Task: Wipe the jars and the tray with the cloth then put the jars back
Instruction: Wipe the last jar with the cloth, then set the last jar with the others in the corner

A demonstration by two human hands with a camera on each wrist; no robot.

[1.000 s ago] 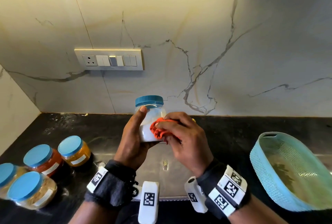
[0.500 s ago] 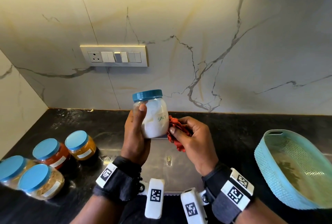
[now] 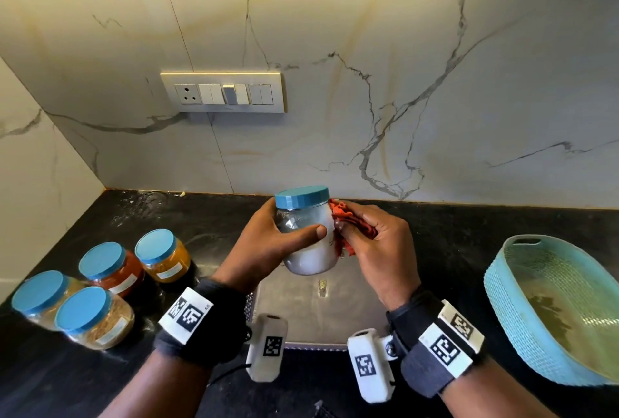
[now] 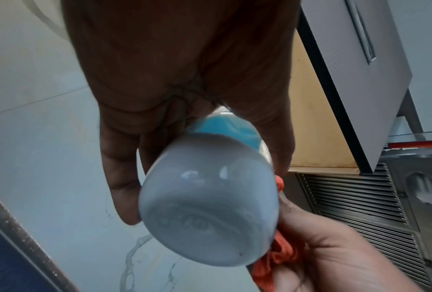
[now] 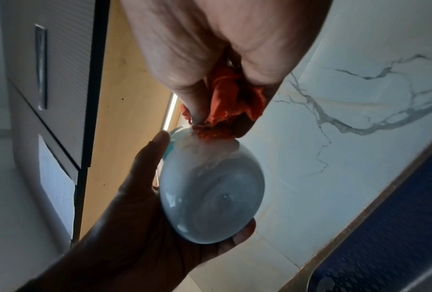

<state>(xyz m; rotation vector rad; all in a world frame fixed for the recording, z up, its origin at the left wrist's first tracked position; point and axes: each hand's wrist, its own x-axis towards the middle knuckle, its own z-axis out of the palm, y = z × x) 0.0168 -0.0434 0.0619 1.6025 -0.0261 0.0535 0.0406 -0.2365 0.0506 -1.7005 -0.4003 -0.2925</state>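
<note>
My left hand grips a clear jar of white salt with a blue lid, held up above the counter, thumb across its front. The jar's round base fills the left wrist view. My right hand holds a bunched orange cloth and presses it against the jar's right side just under the lid; the cloth is pinched between thumb and fingers. A steel tray lies on the counter beneath both hands.
Several blue-lidded spice jars stand in a cluster at the left on the black counter. A light blue woven basket sits at the right. A switch panel is on the marble wall.
The jar has turned in my left hand, so the label no longer faces me. The cloth moved from the jar's front to its right side, near the lid.
</note>
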